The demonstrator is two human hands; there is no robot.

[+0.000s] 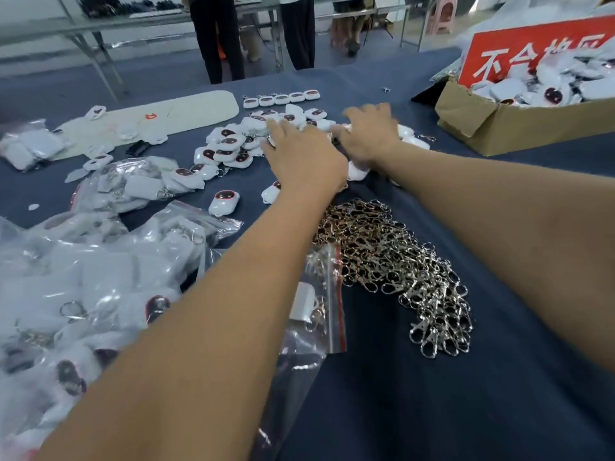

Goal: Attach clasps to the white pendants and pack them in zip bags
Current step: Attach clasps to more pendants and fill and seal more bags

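Observation:
Both my arms reach far across the dark blue table. My left hand (pixel 301 158) lies palm down on a loose pile of white pendants (pixel 229 148) with dark red faces, fingers spread over them. My right hand (pixel 369 131) rests on more pendants just to the right, its fingers blurred and slightly bent. Whether either hand holds a pendant is hidden under the palms. A heap of silver clasps (pixel 399 271) lies near me between my forearms. Zip bags (pixel 83 287) filled with pendants are stacked at the left, and one zip bag (pixel 316 314) with a red seal lies under my left forearm.
A cardboard box (pixel 519 124) full of white pendants with a red sign (pixel 532 54) stands at the right rear. A white foam pad (pixel 149 121) lies at the back left. A row of pendants (pixel 281 99) is lined up behind the pile. Two people's legs (pixel 253 34) stand beyond the table.

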